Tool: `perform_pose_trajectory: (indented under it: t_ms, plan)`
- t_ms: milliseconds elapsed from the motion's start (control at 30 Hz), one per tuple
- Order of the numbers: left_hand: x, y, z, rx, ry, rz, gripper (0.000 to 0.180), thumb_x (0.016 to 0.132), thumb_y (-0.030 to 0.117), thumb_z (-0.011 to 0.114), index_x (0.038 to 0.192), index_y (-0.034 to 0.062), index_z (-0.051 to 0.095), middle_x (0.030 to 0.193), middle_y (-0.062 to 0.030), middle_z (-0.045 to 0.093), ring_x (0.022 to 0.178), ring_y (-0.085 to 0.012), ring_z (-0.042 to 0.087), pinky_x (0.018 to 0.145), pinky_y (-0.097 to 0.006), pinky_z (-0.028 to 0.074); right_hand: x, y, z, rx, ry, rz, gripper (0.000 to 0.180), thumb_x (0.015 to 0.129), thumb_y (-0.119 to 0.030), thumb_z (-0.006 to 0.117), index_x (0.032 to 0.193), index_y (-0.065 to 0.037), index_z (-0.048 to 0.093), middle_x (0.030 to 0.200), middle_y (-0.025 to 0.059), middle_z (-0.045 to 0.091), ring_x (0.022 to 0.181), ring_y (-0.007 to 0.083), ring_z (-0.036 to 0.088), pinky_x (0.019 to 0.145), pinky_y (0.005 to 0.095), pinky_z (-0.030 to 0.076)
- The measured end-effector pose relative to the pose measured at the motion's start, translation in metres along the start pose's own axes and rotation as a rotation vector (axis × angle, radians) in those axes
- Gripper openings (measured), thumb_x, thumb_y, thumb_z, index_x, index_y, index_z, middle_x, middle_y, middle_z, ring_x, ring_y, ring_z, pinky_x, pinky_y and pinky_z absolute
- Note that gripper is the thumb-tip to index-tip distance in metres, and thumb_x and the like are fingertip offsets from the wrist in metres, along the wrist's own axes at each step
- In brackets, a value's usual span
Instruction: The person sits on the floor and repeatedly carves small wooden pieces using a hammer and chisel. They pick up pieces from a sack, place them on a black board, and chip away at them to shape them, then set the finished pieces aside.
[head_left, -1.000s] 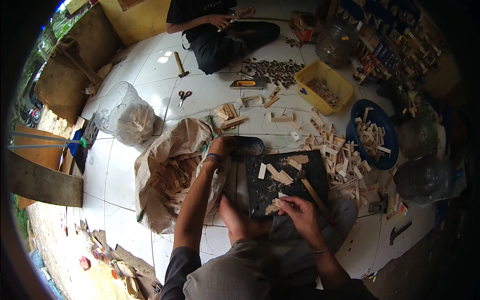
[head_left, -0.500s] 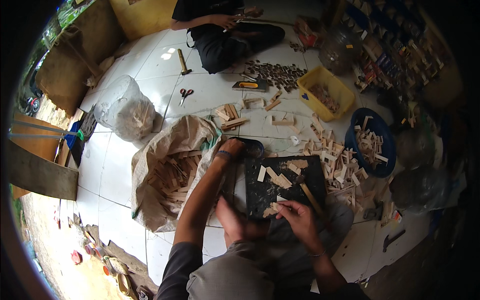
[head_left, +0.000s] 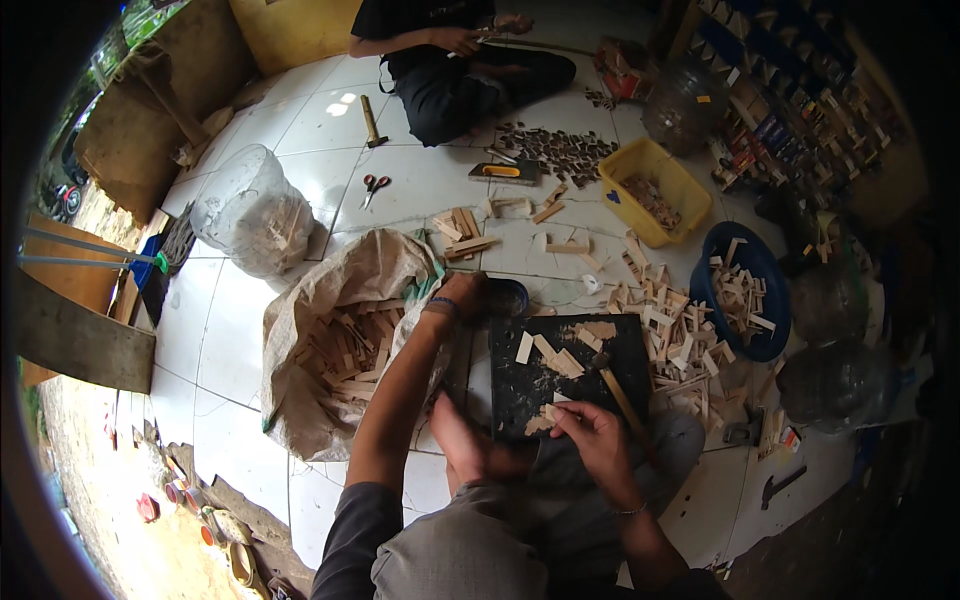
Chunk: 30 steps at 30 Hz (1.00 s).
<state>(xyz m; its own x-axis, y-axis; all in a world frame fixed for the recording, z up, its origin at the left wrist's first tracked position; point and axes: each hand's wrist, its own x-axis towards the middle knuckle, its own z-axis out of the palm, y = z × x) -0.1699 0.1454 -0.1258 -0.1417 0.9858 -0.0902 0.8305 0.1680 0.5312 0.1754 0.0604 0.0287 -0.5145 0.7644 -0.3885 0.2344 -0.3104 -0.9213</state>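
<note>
My left hand [head_left: 464, 293] reaches to a small dark blue dish [head_left: 511, 295] beyond the black board; its fingers are lost in shadow there. Low over the near edge of the black board [head_left: 508, 370], my right hand [head_left: 593, 438] pinches a small pale wooden strip [head_left: 562, 398] between thumb and fingers. More short wooden pieces [head_left: 557, 359] lie on that board. A hammer [head_left: 620, 395] rests across its right side, head toward the middle. Left of my left forearm stands an open woven sack [head_left: 285, 350] of wooden strips.
A heap of wooden pieces [head_left: 680, 345] spreads right of the board, beside a blue basin [head_left: 703, 255] and a yellow tub [head_left: 655, 155]. Scissors [head_left: 374, 190] and a clear plastic bag [head_left: 250, 215] are at the far left. Another person [head_left: 450, 80] sits cross-legged at the back.
The whole view has shifted slightly. My left hand stays at the dish and my right hand still pinches the wooden strip over the board.
</note>
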Motion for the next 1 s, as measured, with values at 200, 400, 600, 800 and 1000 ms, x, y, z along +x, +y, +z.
perform_pose_trajectory:
  t_ms: [200, 400, 600, 800, 1000]
  plan:
    - [0.002, -0.018, -0.003, -0.115, 0.095, 0.147, 0.025, 0.085, 0.026, 0.070, 0.101, 0.0083, 0.078, 0.103, -0.0195, 0.074, 0.099, -0.0373, 0.072, 0.087, -0.044, 0.057, 0.002, 0.006, -0.003, -0.002, -0.015, -0.013, 0.023, 0.100, -0.012, 0.068, 0.117, 0.005, 0.071, 0.094, 0.0053, 0.073, 0.084, 0.0093, 0.069, 0.081, 0.0232, 0.053]
    - [-0.005, -0.029, -0.007, -0.323, 0.042, 0.042, 0.028, 0.085, 0.023, 0.073, 0.108, 0.0083, 0.079, 0.104, -0.0161, 0.077, 0.094, -0.0299, 0.075, 0.086, -0.037, 0.058, 0.003, 0.009, -0.003, 0.019, -0.026, -0.013, 0.025, 0.100, -0.013, 0.068, 0.117, 0.005, 0.071, 0.094, 0.0060, 0.074, 0.084, 0.0093, 0.069, 0.081, 0.0232, 0.053]
    - [-0.015, -0.020, -0.019, -0.393, 0.037, 0.019, 0.028, 0.084, 0.024, 0.075, 0.106, 0.0064, 0.078, 0.101, -0.0128, 0.078, 0.092, -0.0275, 0.076, 0.085, -0.036, 0.058, 0.002, 0.009, -0.002, 0.023, -0.024, -0.008, 0.026, 0.100, -0.015, 0.068, 0.118, 0.005, 0.070, 0.091, 0.0062, 0.074, 0.084, 0.0095, 0.070, 0.081, 0.0233, 0.052]
    - [-0.019, -0.017, -0.024, -0.340, 0.016, -0.012, 0.025, 0.086, 0.023, 0.075, 0.105, 0.0066, 0.077, 0.099, -0.0110, 0.078, 0.092, -0.0224, 0.076, 0.083, -0.033, 0.058, 0.004, 0.010, 0.001, 0.011, -0.013, -0.016, 0.025, 0.100, -0.014, 0.068, 0.117, 0.005, 0.071, 0.088, 0.0057, 0.073, 0.083, 0.0092, 0.069, 0.080, 0.0232, 0.052]
    - [-0.018, -0.023, -0.019, -0.206, 0.090, -0.034, 0.022, 0.085, 0.027, 0.073, 0.099, 0.0104, 0.077, 0.095, -0.0118, 0.077, 0.091, -0.0279, 0.075, 0.082, -0.037, 0.058, 0.004, 0.011, 0.001, 0.036, -0.013, 0.000, 0.024, 0.100, -0.014, 0.069, 0.115, 0.005, 0.071, 0.088, 0.0057, 0.073, 0.082, 0.0094, 0.069, 0.080, 0.0237, 0.052]
